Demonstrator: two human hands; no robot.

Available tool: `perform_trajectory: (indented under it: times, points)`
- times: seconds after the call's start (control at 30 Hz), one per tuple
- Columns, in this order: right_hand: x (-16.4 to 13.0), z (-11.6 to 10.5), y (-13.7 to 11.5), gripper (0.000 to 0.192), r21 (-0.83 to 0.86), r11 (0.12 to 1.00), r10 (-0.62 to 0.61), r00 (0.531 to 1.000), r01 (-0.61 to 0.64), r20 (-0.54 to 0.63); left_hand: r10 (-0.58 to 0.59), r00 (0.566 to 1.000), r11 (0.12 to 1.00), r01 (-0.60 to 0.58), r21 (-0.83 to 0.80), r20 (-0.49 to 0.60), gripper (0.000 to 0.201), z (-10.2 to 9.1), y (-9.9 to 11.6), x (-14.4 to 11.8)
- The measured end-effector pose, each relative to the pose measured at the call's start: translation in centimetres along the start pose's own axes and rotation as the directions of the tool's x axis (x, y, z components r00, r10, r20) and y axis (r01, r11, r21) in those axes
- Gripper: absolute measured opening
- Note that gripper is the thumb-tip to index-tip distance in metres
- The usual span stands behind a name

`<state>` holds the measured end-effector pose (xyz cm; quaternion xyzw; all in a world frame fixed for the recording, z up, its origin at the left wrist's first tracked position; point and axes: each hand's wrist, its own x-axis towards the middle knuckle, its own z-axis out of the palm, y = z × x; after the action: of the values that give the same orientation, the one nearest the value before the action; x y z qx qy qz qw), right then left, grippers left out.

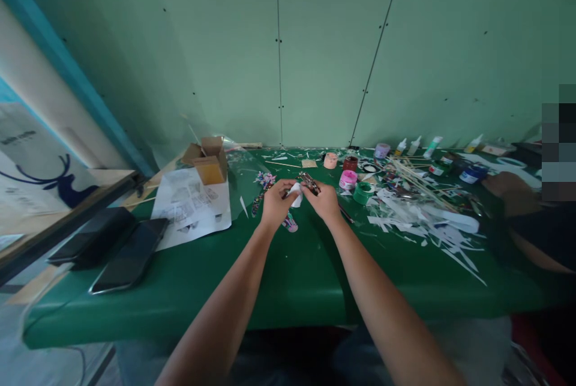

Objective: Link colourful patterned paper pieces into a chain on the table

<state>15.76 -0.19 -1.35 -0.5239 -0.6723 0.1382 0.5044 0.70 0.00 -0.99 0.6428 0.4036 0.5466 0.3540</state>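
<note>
A small white paper piece [296, 193] is being held above the green worktop [288, 278] in the closed grip of the left hand [276, 201], while a dark patterned tool [309, 182], apparently scissors, is being clasped by the right hand [324, 200]; steady alignment is being called for next.

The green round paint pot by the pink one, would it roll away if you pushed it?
Probably not. The green round paint pot looks squat and sits flat on the green table cover, so it would likely slide. It seems small and light; paper scraps nearby might snag it.
</note>
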Motion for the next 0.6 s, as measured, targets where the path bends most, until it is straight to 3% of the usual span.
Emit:
perform_trajectory:
  times: [0.37,0.6]
  points:
    - [0.0,-0.2,-0.2,0.021,-0.281,0.959,0.004,0.996,0.021,0.088,0.030,0.999,1.000,-0.030,-0.002,0.044,0.022,0.1,-1.1,0.3]
    - [-0.2,-0.6,-1.2,0.017,-0.346,0.936,-0.014,0.989,0.065,0.147,0.012,0.999,0.996,-0.015,0.082,0.036,0.016,0.0,-0.7,0.2]
